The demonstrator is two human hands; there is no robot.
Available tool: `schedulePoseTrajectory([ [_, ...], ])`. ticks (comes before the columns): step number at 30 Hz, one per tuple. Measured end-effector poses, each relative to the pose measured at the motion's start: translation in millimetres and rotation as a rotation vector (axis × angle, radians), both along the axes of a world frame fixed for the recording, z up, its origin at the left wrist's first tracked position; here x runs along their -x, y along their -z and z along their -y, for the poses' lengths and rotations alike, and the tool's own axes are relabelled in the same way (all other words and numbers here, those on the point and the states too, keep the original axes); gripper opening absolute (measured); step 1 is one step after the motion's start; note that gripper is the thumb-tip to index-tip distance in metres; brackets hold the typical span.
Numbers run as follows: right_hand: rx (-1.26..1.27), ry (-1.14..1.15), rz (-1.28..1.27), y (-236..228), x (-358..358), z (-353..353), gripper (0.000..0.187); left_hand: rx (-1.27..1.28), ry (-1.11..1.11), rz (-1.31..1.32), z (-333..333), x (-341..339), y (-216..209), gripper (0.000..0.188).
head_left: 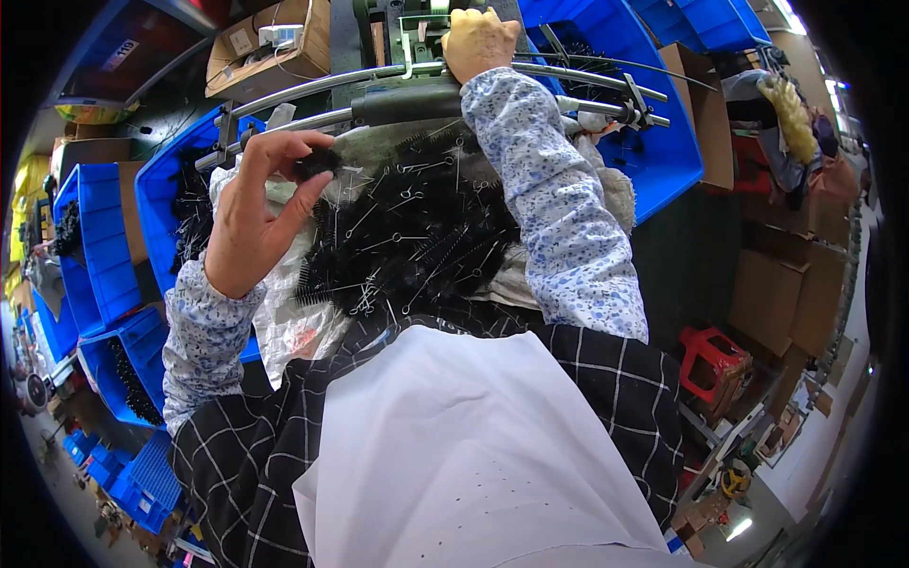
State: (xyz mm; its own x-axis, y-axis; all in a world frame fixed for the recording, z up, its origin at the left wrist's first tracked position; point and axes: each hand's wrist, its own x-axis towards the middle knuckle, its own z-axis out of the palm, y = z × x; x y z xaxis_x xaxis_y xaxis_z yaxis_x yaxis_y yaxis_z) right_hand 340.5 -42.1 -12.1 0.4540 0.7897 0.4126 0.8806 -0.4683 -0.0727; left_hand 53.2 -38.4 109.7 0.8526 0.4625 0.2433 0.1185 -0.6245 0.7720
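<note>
Between the thumb and fingers of my left hand (260, 208), closed, is a small black bristle brush (316, 164). My right hand (478, 45) is closed at the machine (417, 106) ahead of me; what its fingers grip, if anything, is hidden. A heap of black wire brushes (407, 227) with twisted metal stems and looped ends spreads in front of me, beneath and between my forearms. Under the heap lies a whitish sack cloth (294, 293). Metal rails (322, 83) run across the machine just beyond my left hand.
A blue bin (663, 142) stands to the right of the machine, and another blue bin (161, 194) with dark brushes is at the left. More blue crates (104, 246) stack farther left. A cardboard box (270, 52) sits behind the rails. At the lower right is a red stool (710, 364).
</note>
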Motion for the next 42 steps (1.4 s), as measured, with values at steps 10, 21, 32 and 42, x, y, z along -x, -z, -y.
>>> schedulePoseTrajectory([
  [10, 0.125, -0.005, 0.086, 13, -69, 37, 0.031, 0.082, -0.06, 0.07, -12, 24, 12, 0.025],
  [21, 0.312, 0.182, -0.04, -25, -150, 56, 0.027, 0.146, 0.089, 0.066, -12, -1, 30, 0.023],
  [32, 0.108, -0.698, -1.079, -66, 90, 91, 0.031, 0.175, 0.0, 0.178, -4, -32, 48, 0.037],
  [42, 0.035, -0.052, 0.049, -12, -34, 36, 0.021, 0.274, 0.184, -0.678, -4, 80, 83, 0.036],
])
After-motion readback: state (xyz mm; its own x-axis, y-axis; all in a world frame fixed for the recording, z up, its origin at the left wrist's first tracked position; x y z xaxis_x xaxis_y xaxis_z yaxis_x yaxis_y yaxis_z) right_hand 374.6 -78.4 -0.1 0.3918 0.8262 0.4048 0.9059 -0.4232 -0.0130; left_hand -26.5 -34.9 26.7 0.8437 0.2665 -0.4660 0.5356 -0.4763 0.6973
